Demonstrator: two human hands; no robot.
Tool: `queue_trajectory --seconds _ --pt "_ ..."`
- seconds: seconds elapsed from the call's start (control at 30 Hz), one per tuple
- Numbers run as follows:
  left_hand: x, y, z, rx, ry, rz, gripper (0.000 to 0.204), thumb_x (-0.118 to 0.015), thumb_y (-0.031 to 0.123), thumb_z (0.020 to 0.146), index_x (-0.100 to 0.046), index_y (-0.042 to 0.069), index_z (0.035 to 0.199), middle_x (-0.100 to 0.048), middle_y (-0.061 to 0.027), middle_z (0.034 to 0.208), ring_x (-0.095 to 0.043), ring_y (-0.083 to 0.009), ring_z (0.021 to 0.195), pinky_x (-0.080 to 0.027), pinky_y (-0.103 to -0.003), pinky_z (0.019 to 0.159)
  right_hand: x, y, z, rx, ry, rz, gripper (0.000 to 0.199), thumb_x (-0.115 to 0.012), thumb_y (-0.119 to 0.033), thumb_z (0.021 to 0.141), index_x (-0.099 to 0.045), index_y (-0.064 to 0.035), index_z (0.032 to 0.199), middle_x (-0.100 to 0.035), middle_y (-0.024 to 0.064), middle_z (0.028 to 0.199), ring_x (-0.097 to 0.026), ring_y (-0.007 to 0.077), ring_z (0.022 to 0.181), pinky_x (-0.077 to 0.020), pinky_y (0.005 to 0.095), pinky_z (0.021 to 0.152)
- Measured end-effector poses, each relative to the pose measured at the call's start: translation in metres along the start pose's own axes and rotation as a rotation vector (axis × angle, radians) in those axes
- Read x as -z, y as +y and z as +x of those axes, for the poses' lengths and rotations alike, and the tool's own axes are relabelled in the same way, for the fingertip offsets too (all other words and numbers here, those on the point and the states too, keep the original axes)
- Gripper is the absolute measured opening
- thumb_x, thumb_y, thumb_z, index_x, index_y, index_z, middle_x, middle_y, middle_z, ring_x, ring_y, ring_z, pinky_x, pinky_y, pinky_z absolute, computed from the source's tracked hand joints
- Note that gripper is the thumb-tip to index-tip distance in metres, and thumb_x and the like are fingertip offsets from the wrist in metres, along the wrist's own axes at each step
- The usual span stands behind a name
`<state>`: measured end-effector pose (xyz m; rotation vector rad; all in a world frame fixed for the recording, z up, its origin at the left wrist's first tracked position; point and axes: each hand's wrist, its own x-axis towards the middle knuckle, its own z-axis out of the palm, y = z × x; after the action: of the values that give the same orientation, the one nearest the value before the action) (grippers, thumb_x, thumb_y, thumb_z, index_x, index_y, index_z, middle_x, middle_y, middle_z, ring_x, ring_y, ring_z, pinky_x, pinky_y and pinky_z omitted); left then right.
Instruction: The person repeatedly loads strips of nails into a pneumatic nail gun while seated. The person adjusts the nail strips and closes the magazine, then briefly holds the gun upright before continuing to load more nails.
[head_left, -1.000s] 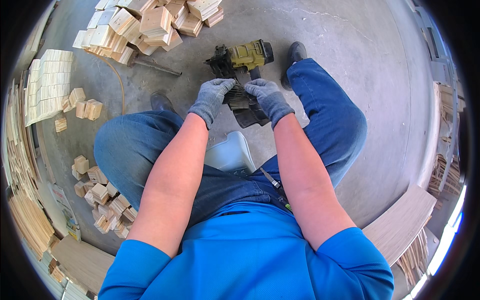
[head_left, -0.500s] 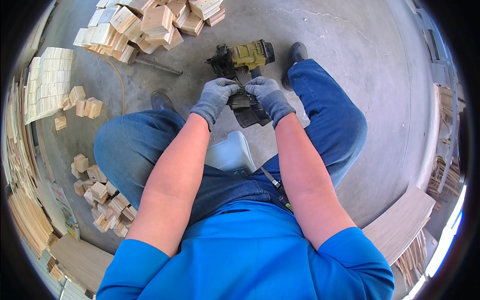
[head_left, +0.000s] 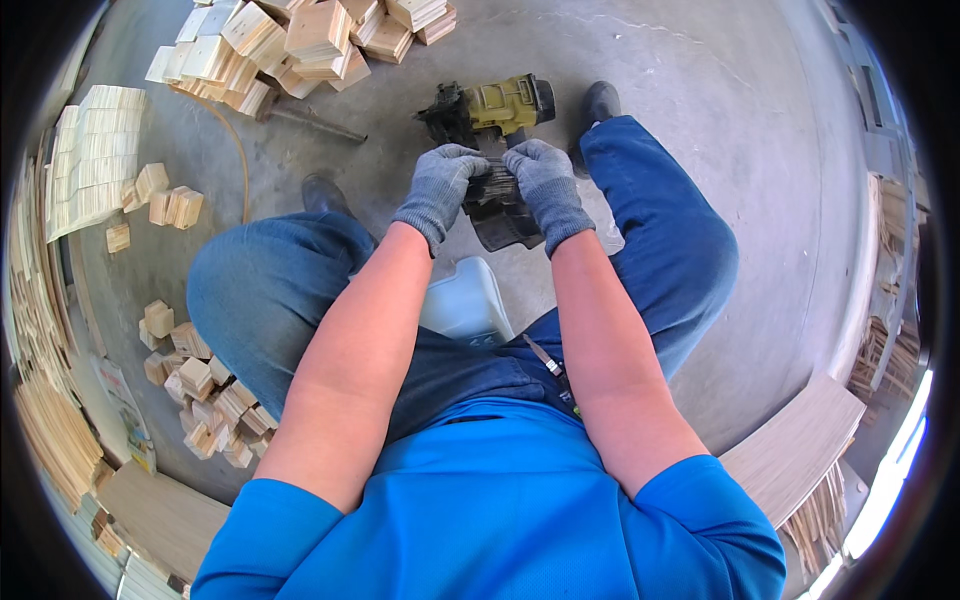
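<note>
A yellow and black nail gun (head_left: 505, 103) lies on the concrete floor beyond my hands, its dark lower part reaching back toward me. Between my hands is a dark coil of nails (head_left: 491, 183), seen as a row of thin, close ridges. My left hand (head_left: 445, 183), in a grey glove, is closed at the coil's left side. Gloved the same way, my right hand (head_left: 547, 178) closes on its right side, next to the gun's handle. The fingertips are partly hidden. A black flap-like part (head_left: 508, 228) hangs open below the coil.
Stacked wooden blocks (head_left: 320, 35) rise at the far left, near a metal bar (head_left: 318, 124) and a thin hose (head_left: 242, 165). More loose blocks (head_left: 215, 400) lie beside my left knee. A pale blue stool (head_left: 465, 305) shows between my legs. Boards (head_left: 795, 450) stand at the right.
Both hands have shifted slightly right and moved a little apart, showing more of the coil of nails between them. The nail gun appears slightly farther right and up.
</note>
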<state>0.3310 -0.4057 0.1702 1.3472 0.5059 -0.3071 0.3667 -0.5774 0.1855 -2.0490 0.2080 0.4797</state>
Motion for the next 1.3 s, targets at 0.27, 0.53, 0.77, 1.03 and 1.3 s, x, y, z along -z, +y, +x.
queue_trajectory --seconds 0.27,0.53,0.77,1.03,1.3 --pt "-0.007 -0.003 -0.002 0.044 0.031 -0.164 0.014 -0.067 0.005 0.089 -0.071 0.000 0.101 -0.073 -0.0107 0.094 -0.071 -0.0208 0.081 -0.060 -0.033 0.076 0.005 0.000 0.002 0.077 -0.023 -0.058 0.019 -0.072 -0.019 0.091 -0.075 -0.0011 0.096 -0.074 0.0181 0.088 -0.071 0.0282 0.082 -0.0550 0.0385 0.077" --pt "-0.002 -0.004 -0.006 0.078 -0.090 -0.296 0.017 -0.070 0.003 0.091 -0.070 0.001 0.108 -0.073 -0.0107 0.101 -0.071 -0.0202 0.090 -0.060 -0.034 0.083 0.033 -0.038 -0.001 0.065 -0.281 -0.259 0.021 -0.073 -0.014 0.091 -0.074 0.0008 0.106 -0.075 0.0109 0.088 -0.069 0.0167 0.081 -0.0554 0.0304 0.078" --pt "-0.011 -0.003 -0.007 0.060 -0.132 -0.066 0.022 -0.077 0.006 0.088 -0.073 0.001 0.109 -0.074 -0.0080 0.100 -0.068 -0.0156 0.088 -0.057 -0.030 0.084 0.048 -0.048 0.020 0.344 -0.368 -0.501 0.020 -0.073 -0.008 0.088 -0.072 -0.0030 0.108 -0.075 0.0141 0.096 -0.073 0.0249 0.089 -0.0577 0.0336 0.085" --pt "-0.017 0.001 -0.005 0.083 -0.163 -0.065 0.022 -0.078 0.009 0.089 -0.074 0.001 0.109 -0.073 -0.0067 0.098 -0.067 -0.0142 0.087 -0.055 -0.029 0.081 0.044 -0.050 0.021 0.450 -0.392 -0.711 0.022 -0.068 -0.004 0.085 -0.065 -0.0047 0.106 -0.072 0.0187 0.092 -0.071 0.0368 0.089 -0.0565 0.0420 0.080" --pt "-0.018 0.002 -0.003 0.124 -0.106 -0.119 0.020 -0.078 0.010 0.089 -0.075 0.002 0.106 -0.074 -0.0062 0.096 -0.067 -0.0134 0.086 -0.055 -0.028 0.081 0.035 -0.058 0.015 0.412 -0.377 -0.757 0.024 -0.068 -0.005 0.083 -0.065 -0.0056 0.106 -0.072 0.0193 0.093 -0.070 0.0383 0.091 -0.0557 0.0436 0.082"
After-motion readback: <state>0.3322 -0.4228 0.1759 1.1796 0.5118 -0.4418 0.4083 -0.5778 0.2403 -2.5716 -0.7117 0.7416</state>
